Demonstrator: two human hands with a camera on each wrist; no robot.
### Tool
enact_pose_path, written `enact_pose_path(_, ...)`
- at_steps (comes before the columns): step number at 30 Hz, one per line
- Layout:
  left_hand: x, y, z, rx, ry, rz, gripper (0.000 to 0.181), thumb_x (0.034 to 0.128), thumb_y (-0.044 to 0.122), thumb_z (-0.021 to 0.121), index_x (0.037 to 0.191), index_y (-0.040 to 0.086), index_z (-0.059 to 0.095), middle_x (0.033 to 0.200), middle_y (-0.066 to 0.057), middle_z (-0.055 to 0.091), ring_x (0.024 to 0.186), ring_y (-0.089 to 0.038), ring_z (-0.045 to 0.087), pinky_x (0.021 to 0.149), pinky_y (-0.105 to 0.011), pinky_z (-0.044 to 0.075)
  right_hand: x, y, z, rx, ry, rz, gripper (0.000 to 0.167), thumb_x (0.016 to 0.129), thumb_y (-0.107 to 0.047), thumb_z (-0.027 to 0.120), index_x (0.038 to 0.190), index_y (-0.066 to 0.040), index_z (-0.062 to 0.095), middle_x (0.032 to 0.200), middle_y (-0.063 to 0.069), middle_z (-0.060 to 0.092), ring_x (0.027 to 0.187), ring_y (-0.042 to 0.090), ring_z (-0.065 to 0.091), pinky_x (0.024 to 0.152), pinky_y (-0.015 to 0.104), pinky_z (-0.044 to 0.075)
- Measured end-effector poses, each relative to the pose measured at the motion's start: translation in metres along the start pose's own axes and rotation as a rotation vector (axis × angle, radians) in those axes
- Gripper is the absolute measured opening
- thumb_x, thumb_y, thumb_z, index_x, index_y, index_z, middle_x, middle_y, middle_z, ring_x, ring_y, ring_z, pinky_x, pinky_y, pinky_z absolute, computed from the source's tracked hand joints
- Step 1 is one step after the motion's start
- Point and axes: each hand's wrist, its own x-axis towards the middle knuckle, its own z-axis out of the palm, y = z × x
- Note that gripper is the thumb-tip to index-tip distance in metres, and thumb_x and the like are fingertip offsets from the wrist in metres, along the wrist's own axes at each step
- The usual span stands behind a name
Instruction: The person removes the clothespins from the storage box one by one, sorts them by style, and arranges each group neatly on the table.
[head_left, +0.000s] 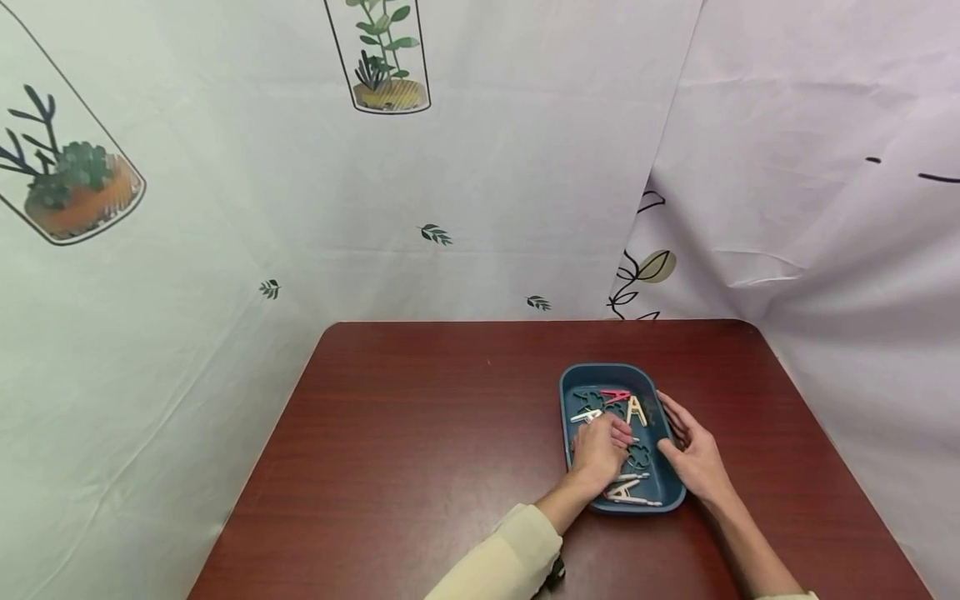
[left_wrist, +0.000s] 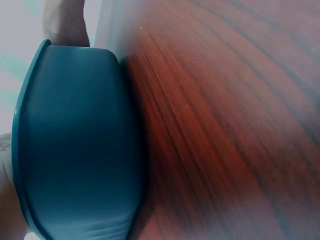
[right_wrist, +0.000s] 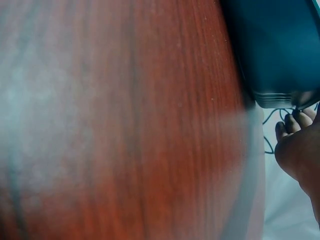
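A blue plastic tray [head_left: 612, 372] sits on the table. My left hand [head_left: 600, 452] reaches down into it over the left side, its fingers bent among the contents; whether they pinch anything is hidden. Near them lie a white clothespin [head_left: 585, 416], a yellow clothespin [head_left: 636, 410] and a pink clothespin [head_left: 616, 395]. Dark green openwork pieces [head_left: 638, 456] lie about the tray's floor, with pale clothespins [head_left: 622, 491] at the near end. My right hand [head_left: 696, 461] holds the tray's right rim, thumb at the edge. The left wrist view shows the tray's outer wall [left_wrist: 80, 135].
The reddish-brown wooden table [head_left: 420, 417] extends left of the tray. Behind it hangs a pale cloth [head_left: 510, 192] printed with plants. A dark object [head_left: 556, 573] shows beside the left sleeve. Thin dark cords [right_wrist: 270, 145] appear past the tray in the right wrist view.
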Motion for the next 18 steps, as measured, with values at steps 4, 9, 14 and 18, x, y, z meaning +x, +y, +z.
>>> enact_pose_path(4, -0.0008, 0.0002, 0.0008, 0.084, 0.006, 0.018, 0.028, 0.0769, -0.005, 0.084, 0.092, 0.016, 0.075, 0.078, 0.012, 0.075, 0.063, 0.013, 0.059, 0.069, -0.012, 0.047, -0.0003, -0.0001, -0.0004, 0.004, -0.002, -0.003, 0.075, 0.089, 0.023, 0.061, 0.159, 0.001, 0.044, 0.154, 0.033, 0.049, 0.138, -0.003, 0.048, 0.102, 0.007, 0.039)
enact_pose_path(9, 0.0002, -0.001, 0.002, 0.184, -0.006, 0.079, 0.026, 0.0776, 0.001, 0.088, 0.095, 0.017, 0.077, 0.081, 0.013, 0.075, 0.068, 0.01, 0.062, 0.072, -0.012, 0.047, -0.0008, -0.0002, 0.0, 0.011, 0.001, -0.012, 0.075, 0.088, 0.024, 0.06, 0.158, 0.003, 0.044, 0.153, 0.035, 0.049, 0.136, -0.004, 0.049, 0.101, 0.007, 0.04)
enact_pose_path(14, -0.0002, -0.0025, 0.0029, 0.239, -0.023, 0.153, 0.027, 0.0786, 0.009, 0.092, 0.1, 0.015, 0.077, 0.087, 0.011, 0.077, 0.072, 0.01, 0.063, 0.072, -0.009, 0.047, -0.0011, -0.0008, 0.0005, 0.013, -0.004, -0.006, 0.074, 0.089, 0.024, 0.059, 0.158, 0.003, 0.044, 0.153, 0.035, 0.048, 0.135, -0.005, 0.05, 0.099, 0.007, 0.041)
enact_pose_path(18, 0.0001, -0.0027, 0.0048, 0.326, -0.023, 0.211, 0.029, 0.0779, 0.017, 0.094, 0.101, 0.017, 0.077, 0.089, 0.012, 0.077, 0.074, 0.009, 0.063, 0.068, -0.011, 0.047, -0.001, -0.002, -0.0001, -0.004, -0.006, 0.012, 0.074, 0.089, 0.023, 0.059, 0.159, 0.002, 0.044, 0.154, 0.034, 0.048, 0.134, -0.005, 0.05, 0.098, 0.006, 0.041)
